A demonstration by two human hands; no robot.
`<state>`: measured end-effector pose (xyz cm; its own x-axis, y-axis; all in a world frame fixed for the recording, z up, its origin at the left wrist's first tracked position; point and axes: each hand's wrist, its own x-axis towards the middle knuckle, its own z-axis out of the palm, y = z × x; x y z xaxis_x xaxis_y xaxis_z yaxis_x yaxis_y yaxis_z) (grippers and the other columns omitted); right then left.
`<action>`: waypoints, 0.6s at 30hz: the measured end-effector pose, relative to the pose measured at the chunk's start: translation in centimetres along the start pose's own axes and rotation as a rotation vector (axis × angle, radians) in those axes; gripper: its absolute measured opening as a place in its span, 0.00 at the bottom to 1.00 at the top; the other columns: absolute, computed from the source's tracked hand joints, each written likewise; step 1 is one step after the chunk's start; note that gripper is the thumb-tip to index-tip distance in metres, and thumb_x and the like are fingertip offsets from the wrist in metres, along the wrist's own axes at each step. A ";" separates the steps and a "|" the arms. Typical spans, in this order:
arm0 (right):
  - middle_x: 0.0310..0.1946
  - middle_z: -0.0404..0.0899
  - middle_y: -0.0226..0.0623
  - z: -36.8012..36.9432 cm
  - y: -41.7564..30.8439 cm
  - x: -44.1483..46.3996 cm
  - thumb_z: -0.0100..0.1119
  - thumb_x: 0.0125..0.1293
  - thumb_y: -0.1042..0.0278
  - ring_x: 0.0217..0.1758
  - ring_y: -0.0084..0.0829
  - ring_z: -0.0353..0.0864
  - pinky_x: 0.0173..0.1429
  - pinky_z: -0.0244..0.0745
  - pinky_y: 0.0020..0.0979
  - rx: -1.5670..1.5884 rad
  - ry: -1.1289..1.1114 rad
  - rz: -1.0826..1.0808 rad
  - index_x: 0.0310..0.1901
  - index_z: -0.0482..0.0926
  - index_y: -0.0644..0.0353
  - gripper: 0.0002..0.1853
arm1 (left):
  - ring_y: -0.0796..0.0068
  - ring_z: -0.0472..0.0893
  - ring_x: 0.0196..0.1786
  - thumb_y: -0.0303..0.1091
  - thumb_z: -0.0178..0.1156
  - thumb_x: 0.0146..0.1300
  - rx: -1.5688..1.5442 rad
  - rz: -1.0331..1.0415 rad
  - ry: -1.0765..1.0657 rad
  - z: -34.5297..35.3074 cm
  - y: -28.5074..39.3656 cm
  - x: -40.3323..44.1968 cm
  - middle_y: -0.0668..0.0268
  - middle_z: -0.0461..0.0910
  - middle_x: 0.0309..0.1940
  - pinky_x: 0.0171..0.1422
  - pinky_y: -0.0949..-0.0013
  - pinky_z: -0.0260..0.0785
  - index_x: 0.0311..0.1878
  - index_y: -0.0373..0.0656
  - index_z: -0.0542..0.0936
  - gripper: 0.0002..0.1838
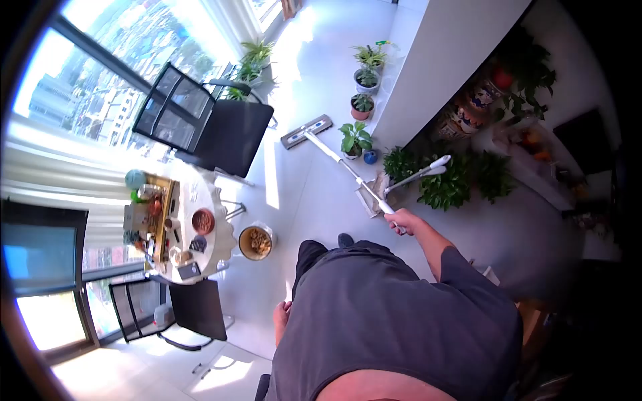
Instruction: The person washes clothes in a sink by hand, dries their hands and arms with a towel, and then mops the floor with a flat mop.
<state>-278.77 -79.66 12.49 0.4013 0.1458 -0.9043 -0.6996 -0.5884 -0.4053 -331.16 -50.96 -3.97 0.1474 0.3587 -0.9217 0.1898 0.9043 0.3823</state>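
My right hand [400,220] is wrapped round the white handle of a flat mop [326,148]. The mop's grey rectangular head [307,131] rests on the floor ahead, near the black chair. Beside the handle stands a dustpan [370,198], partly hidden behind it. A second long white handle [420,172] leans from the dustpan towards the plants. My left hand [281,317] hangs low at my side, partly hidden by my shirt. Its fingers look curled, with nothing visible in them.
Potted plants [362,105] line the white partition, and leafy plants [449,180] stand to the right. On the left are a black chair [234,134], another chair [197,309] and a round table [212,200] with several items. A waste bin [256,242] stands near the table.
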 end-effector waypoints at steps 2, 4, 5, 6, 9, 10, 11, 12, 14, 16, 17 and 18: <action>0.22 0.74 0.32 -0.3 -0.3 0.1 0.63 0.63 0.58 0.12 0.23 0.67 0.13 0.59 0.30 0.010 0.082 -0.026 0.32 0.77 0.60 0.13 | 0.60 0.82 0.45 0.41 0.51 0.70 0.299 0.094 -0.073 3.6 6.0 0.3 0.58 0.81 0.44 0.46 0.62 0.77 0.50 0.39 0.73 0.15; 0.20 0.73 0.31 -0.4 -0.6 0.0 0.63 0.63 0.57 0.11 0.23 0.66 0.13 0.57 0.30 0.054 0.166 -0.048 0.31 0.76 0.62 0.15 | 0.63 0.82 0.44 0.42 0.50 0.71 0.296 0.010 -0.012 10.5 13.5 -1.4 0.57 0.80 0.46 0.44 0.64 0.78 0.56 0.39 0.70 0.18; 0.20 0.73 0.31 -0.1 -1.5 -0.9 0.63 0.63 0.57 0.11 0.23 0.66 0.13 0.57 0.30 0.066 0.176 -0.044 0.31 0.76 0.62 0.15 | 0.63 0.82 0.44 0.42 0.50 0.71 0.309 0.007 -0.020 12.0 15.5 1.1 0.57 0.80 0.46 0.44 0.64 0.78 0.56 0.39 0.70 0.18; 0.20 0.74 0.31 0.4 -2.3 -2.3 0.63 0.63 0.57 0.11 0.23 0.66 0.13 0.57 0.30 0.075 0.219 -0.038 0.31 0.76 0.61 0.15 | 0.64 0.82 0.42 0.42 0.50 0.71 0.294 -0.016 -0.025 13.0 17.9 3.3 0.57 0.81 0.45 0.43 0.65 0.79 0.56 0.39 0.70 0.18; 0.21 0.74 0.32 2.2 -4.9 -4.0 0.63 0.63 0.56 0.11 0.22 0.66 0.14 0.57 0.30 0.112 0.298 -0.011 0.31 0.77 0.61 0.15 | 0.66 0.82 0.40 0.42 0.51 0.71 0.289 -0.036 -0.047 17.2 25.9 6.8 0.58 0.81 0.42 0.41 0.66 0.79 0.55 0.39 0.71 0.18; 0.21 0.74 0.32 2.6 -6.3 -3.9 0.63 0.63 0.56 0.11 0.22 0.66 0.14 0.57 0.30 0.129 0.325 0.000 0.31 0.77 0.61 0.16 | 0.67 0.83 0.40 0.42 0.52 0.71 0.285 -0.028 -0.061 18.8 28.4 7.6 0.58 0.81 0.41 0.40 0.66 0.79 0.55 0.39 0.71 0.17; 0.21 0.74 0.32 2.9 -8.3 -3.3 0.63 0.63 0.56 0.11 0.22 0.66 0.14 0.57 0.30 0.146 0.327 -0.010 0.31 0.77 0.61 0.16 | 0.67 0.83 0.40 0.42 0.52 0.71 0.297 -0.014 -0.070 20.6 31.1 8.3 0.58 0.81 0.41 0.40 0.66 0.79 0.55 0.39 0.71 0.17; 0.21 0.75 0.32 3.3 -10.3 -2.6 0.64 0.62 0.55 0.11 0.22 0.66 0.14 0.57 0.30 0.162 0.352 0.006 0.31 0.77 0.61 0.16 | 0.68 0.82 0.39 0.41 0.52 0.71 0.358 0.024 -0.101 22.6 33.8 9.1 0.58 0.81 0.40 0.40 0.67 0.79 0.54 0.40 0.71 0.17; 0.22 0.75 0.32 3.5 -13.7 0.0 0.64 0.62 0.55 0.11 0.22 0.66 0.14 0.58 0.30 0.210 0.362 0.024 0.32 0.77 0.61 0.16 | 0.69 0.83 0.39 0.39 0.53 0.71 0.431 0.072 -0.113 27.0 38.5 10.5 0.59 0.81 0.40 0.39 0.69 0.78 0.54 0.40 0.71 0.15; 0.22 0.75 0.31 3.8 -17.6 2.5 0.63 0.62 0.55 0.11 0.22 0.66 0.15 0.59 0.30 0.248 0.360 0.007 0.31 0.77 0.61 0.16 | 0.69 0.83 0.39 0.39 0.53 0.70 0.459 0.096 -0.136 31.1 42.7 11.8 0.59 0.81 0.40 0.39 0.69 0.78 0.55 0.40 0.72 0.15; 0.21 0.75 0.31 3.8 -20.0 3.8 0.63 0.62 0.55 0.11 0.22 0.66 0.15 0.59 0.30 0.273 0.357 -0.024 0.31 0.77 0.61 0.15 | 0.69 0.83 0.39 0.39 0.53 0.70 0.469 0.126 -0.161 33.2 44.8 12.5 0.59 0.81 0.41 0.39 0.69 0.78 0.55 0.40 0.72 0.15; 0.20 0.74 0.31 3.7 -22.3 5.3 0.63 0.63 0.55 0.12 0.22 0.66 0.15 0.59 0.29 0.313 0.316 -0.021 0.30 0.77 0.61 0.15 | 0.68 0.83 0.41 0.39 0.53 0.70 0.482 0.142 -0.152 35.6 46.6 13.1 0.59 0.81 0.43 0.40 0.69 0.78 0.56 0.41 0.72 0.16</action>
<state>-263.20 -62.86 16.27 0.5445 -0.1233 -0.8297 -0.8149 -0.3120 -0.4884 -285.78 -12.34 4.06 0.3366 0.4001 -0.8525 0.5778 0.6271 0.5224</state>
